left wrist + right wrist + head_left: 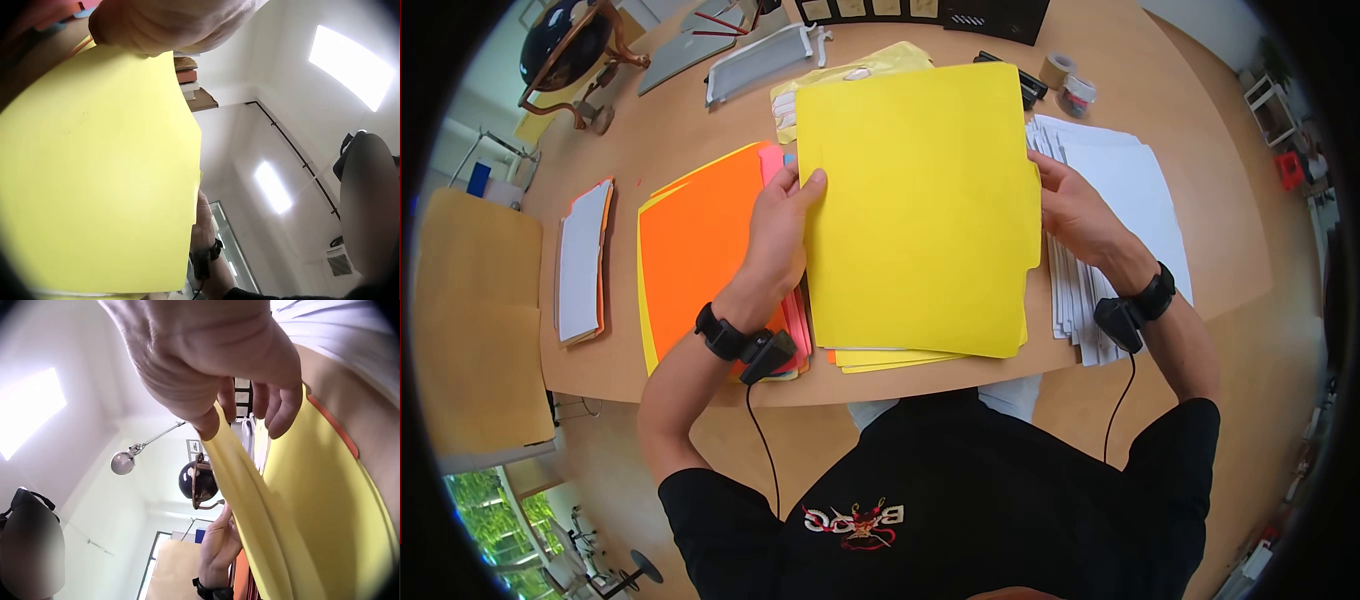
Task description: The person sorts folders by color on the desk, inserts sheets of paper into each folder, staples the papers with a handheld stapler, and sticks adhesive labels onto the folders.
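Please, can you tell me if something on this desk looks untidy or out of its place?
Yes, slightly: the white stack near the right hand has uneven, fanned-out edges, and yellow edges stick out from beneath the orange folder, so both piles look untidy. Nothing appears spilled.

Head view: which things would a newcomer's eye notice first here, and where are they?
The bright yellow folder, held between the left hand and right hand, dominates the centre. An orange-topped stack lies to its left and white papers to its right. A dark globe stands at the upper left.
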{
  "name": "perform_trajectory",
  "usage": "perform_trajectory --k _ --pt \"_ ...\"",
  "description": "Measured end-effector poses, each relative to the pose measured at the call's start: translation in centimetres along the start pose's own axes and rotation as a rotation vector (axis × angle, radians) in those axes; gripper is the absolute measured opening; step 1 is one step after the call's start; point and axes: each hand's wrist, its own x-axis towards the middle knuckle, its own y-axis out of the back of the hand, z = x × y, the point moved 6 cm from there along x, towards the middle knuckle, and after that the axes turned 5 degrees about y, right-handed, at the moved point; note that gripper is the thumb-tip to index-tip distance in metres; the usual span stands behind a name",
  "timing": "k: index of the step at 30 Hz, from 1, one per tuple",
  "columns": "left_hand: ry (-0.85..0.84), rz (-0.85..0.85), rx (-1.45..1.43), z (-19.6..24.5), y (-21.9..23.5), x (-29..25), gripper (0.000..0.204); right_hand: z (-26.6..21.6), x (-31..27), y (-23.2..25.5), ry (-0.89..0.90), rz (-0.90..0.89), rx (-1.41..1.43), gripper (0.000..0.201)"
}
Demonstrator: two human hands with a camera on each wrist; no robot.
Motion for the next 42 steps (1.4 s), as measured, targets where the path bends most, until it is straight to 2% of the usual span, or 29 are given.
perform_trajectory --k 2,4,8,11,14,17,19,20,22,24,26,27,29,32,33,34,35,37,39,42 --pt "-0.020 0.000 -0.015 0.1 -0.3 0.0 0.031 0.2 0.0 -0.6 0.002 -0.012 0.010 0.045" --pt "-0.035 0.005 -0.029 0.3 -0.9 -0.4 0.030 -0.4 -0.1 -0.8 0.123 0.007 -0.239 0.053" --pt "0.003 0.007 -0.041 0.7 -1.4 -1.3 0.030 -0.6 -0.4 -0.9 0.115 -0.009 -0.267 0.052" --pt "0.036 -0.016 -0.076 0.8 -0.7 -1.3 0.030 -1.4 -0.7 -1.2 0.164 -0.045 -0.141 0.049" --pt "0.054 -0.033 -0.091 0.9 -0.7 -1.5 0.030 -1.1 -0.9 -0.7 0.146 -0.039 -0.191 0.047" --pt "0.003 -0.023 -0.066 1.3 -0.7 -1.4 0.030 -2.0 -1.5 -1.3 0.249 -0.025 -0.308 0.044" --pt "-0.038 -0.013 -0.047 1.5 -0.7 -1.4 0.031 -1.3 -1.4 -0.4 0.228 0.052 -0.340 0.031" --pt "-0.081 -0.017 -0.075 2.0 -0.5 -1.6 0.030 -1.5 -1.7 -0.3 0.229 0.059 -0.337 0.031" --pt "-0.126 -0.022 -0.102 2.9 0.2 -2.1 0.029 -2.3 -2.1 0.5 0.262 0.179 -0.192 0.022" --pt "-0.232 0.121 -0.027 5.5 2.3 -3.3 0.025 -3.4 -2.3 4.1 0.369 0.281 -0.216 0.018" --pt "-0.311 0.087 0.004 8.8 4.7 -4.3 0.019 -6.1 -3.6 8.2 0.388 0.488 -0.295 0.024" --pt "-0.319 0.100 0.001 10.0 6.3 -4.9 0.019 -7.0 -4.0 10.4 0.443 0.580 -0.217 0.025" --pt "-0.306 0.156 0.003 11.9 10.4 -5.9 0.016 -7.8 -4.6 16.9 0.418 0.557 -0.362 0.029" --pt "-0.253 0.334 0.111 13.2 15.7 -6.9 0.015 -7.9 -6.7 20.9 0.262 0.609 -0.473 0.030" --pt "-0.231 0.323 0.172 13.1 17.8 -6.8 0.024 -6.9 -7.1 22.3 0.190 0.589 -0.477 0.030" --pt "-0.228 0.325 0.170 12.8 19.1 -6.9 0.024 -5.6 -7.7 23.7 0.119 0.570 -0.481 0.029" --pt "-0.167 0.342 0.197 12.1 20.2 -7.0 0.029 -4.6 -8.4 25.1 0.116 0.570 -0.482 0.029" --pt "-0.050 0.315 0.239 10.3 24.3 -6.8 0.040 -1.4 -9.5 27.4 -0.051 0.548 -0.480 0.027" --pt "-0.001 0.348 0.291 8.4 28.3 -6.3 0.041 1.0 -10.3 28.3 -0.074 0.551 -0.476 0.026" --pt "0.069 0.432 0.426 5.7 30.7 -6.0 0.047 2.8 -10.9 27.8 -0.092 0.535 -0.464 0.026"
